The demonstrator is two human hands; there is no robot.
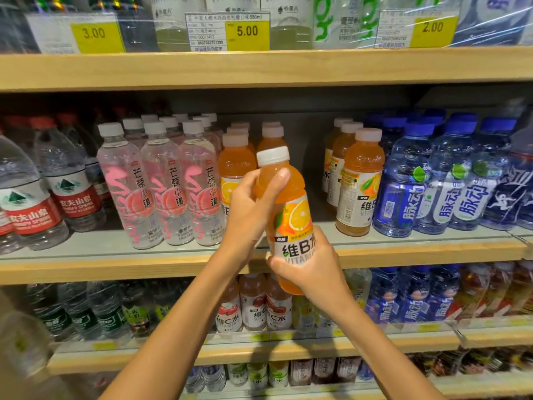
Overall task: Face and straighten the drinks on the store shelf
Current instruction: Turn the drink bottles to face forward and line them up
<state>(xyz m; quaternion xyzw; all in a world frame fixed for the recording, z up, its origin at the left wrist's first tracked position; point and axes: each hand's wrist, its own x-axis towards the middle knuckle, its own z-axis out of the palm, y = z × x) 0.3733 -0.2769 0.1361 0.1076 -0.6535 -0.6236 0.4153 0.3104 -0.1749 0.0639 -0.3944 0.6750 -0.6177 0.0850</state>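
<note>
Two-handed hold on orange bottle [292,215], lifted before middle shelf [129,268]: gripped at shoulder by left hand [248,206], at base by right hand [313,265]. Square label frontward; seat upright in the gap [324,217].

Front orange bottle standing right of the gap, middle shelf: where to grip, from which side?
Probably the smooth shoulder of the orange bottle, above its label, from the front-left: the gap leaves its left side free, while a blue bottle crowds its right. It stands upright, so a side wrap fits.
</note>
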